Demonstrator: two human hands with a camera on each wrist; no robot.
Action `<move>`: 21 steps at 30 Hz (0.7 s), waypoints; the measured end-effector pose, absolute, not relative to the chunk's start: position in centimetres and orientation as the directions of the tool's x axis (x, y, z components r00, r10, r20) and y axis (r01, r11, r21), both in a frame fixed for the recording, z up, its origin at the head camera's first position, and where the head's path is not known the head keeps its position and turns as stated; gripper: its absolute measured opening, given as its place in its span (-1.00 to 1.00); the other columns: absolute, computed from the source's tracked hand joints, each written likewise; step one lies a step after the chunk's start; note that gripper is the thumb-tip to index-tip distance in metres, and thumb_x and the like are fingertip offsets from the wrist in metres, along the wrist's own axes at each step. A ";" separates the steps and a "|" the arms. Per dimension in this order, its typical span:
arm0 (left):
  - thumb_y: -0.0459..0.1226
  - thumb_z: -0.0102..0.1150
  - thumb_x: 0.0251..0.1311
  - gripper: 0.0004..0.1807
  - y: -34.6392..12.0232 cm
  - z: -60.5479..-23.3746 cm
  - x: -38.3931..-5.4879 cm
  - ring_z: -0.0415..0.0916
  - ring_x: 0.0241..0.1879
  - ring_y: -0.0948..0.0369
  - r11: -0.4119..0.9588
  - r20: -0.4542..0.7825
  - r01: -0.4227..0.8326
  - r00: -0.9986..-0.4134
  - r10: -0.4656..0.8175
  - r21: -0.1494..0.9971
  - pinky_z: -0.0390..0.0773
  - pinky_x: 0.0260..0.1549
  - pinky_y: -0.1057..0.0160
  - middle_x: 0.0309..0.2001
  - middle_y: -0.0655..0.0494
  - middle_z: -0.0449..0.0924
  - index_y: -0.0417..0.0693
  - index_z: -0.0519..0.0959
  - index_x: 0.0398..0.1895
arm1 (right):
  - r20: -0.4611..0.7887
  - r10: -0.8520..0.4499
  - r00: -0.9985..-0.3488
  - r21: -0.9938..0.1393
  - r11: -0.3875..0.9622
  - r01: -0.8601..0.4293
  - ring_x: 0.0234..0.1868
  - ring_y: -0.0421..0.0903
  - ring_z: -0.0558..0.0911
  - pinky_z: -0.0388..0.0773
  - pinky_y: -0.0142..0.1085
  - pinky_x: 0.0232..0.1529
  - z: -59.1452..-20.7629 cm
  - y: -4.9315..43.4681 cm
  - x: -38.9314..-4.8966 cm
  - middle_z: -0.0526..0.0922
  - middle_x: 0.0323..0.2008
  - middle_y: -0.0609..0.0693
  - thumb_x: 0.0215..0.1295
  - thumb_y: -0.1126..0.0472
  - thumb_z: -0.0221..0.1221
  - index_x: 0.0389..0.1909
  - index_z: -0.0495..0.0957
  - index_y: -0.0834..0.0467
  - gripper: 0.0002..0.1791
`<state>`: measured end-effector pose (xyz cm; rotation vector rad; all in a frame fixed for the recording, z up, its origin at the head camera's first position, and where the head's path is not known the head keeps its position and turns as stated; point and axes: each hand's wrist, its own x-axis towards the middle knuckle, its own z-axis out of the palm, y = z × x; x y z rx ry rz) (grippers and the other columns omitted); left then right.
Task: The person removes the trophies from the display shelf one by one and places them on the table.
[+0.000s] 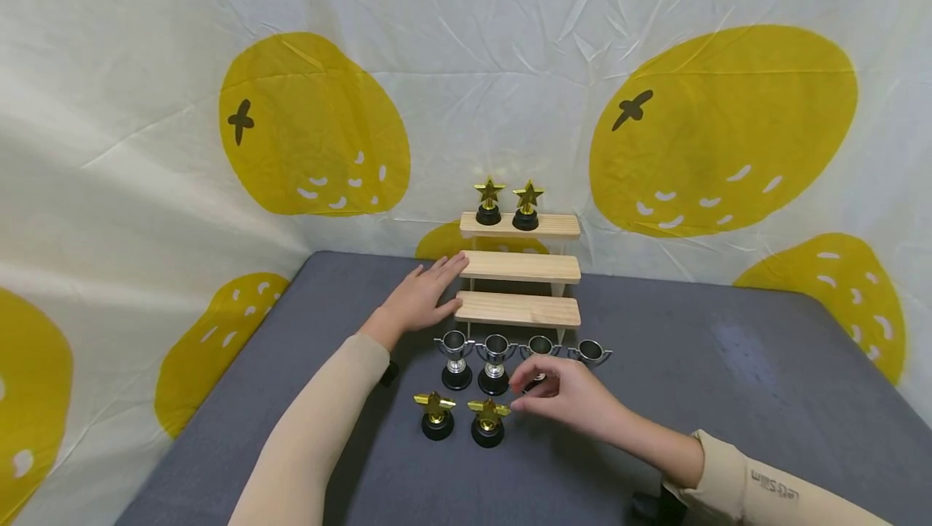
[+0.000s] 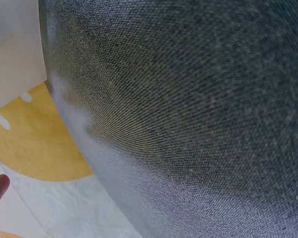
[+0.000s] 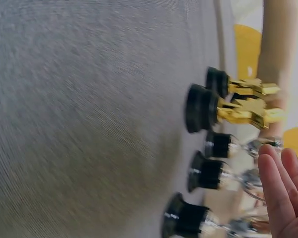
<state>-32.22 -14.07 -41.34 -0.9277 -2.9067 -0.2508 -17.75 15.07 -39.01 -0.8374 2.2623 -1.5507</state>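
My left hand (image 1: 422, 297) rests at the left side of a three-tier wooden stand (image 1: 520, 266), its fingers extended and fingertips right at the ends of the middle and lowest boards. Close to the right of a gold star trophy (image 1: 488, 422) on a black base, my right hand (image 1: 564, 393) hovers with thumb and fingers bent apart and nothing held between them. A second gold star trophy (image 1: 437, 416) stands to its left. Behind them, several silver cup trophies (image 1: 455, 358) form a row, the right ones partly hidden by my right hand.
On the top board stand two more gold star trophies, a left one (image 1: 489, 201) and a right one (image 1: 527, 205). The dark grey cloth-covered table (image 1: 728, 445) runs back to a white curtain (image 1: 502, 105) printed with yellow fruit.
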 end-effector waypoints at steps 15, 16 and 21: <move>0.01 0.01 0.54 -0.20 -14.0 -41.5 -32.2 0.04 0.56 -0.03 0.805 0.133 0.580 -0.814 0.565 0.127 0.13 0.40 -0.30 0.65 0.09 -0.09 0.02 -0.03 0.69 | 0.233 -0.517 -0.824 -0.812 0.362 -0.457 -0.26 -0.02 0.76 0.71 -0.25 -0.24 -33.6 16.4 -19.4 0.76 -0.12 0.09 0.34 0.36 0.33 -0.06 0.73 0.27 -0.81; 0.01 0.02 0.54 -0.20 -14.0 -41.5 -32.2 0.03 0.56 -0.03 0.805 0.133 0.579 -0.815 0.564 0.129 0.13 0.40 -0.30 0.65 0.09 -0.09 0.02 -0.03 0.69 | 0.241 -0.511 -0.825 -0.813 0.358 -0.460 -0.25 0.01 0.76 0.71 -0.25 -0.24 -33.3 16.4 -19.6 0.76 -0.12 0.10 0.34 0.38 0.33 -0.05 0.73 0.29 -0.81; 0.00 0.04 0.53 -0.20 -14.0 -41.5 -32.2 0.04 0.56 -0.02 0.806 0.140 0.577 -0.815 0.561 0.132 0.13 0.41 -0.30 0.65 0.10 -0.08 0.03 -0.01 0.68 | 0.274 -0.490 -0.828 -0.825 0.323 -0.464 -0.22 0.02 0.78 0.73 -0.20 -0.23 -31.8 16.2 -21.3 0.76 -0.13 0.17 0.35 0.42 0.29 -0.03 0.70 0.34 -0.79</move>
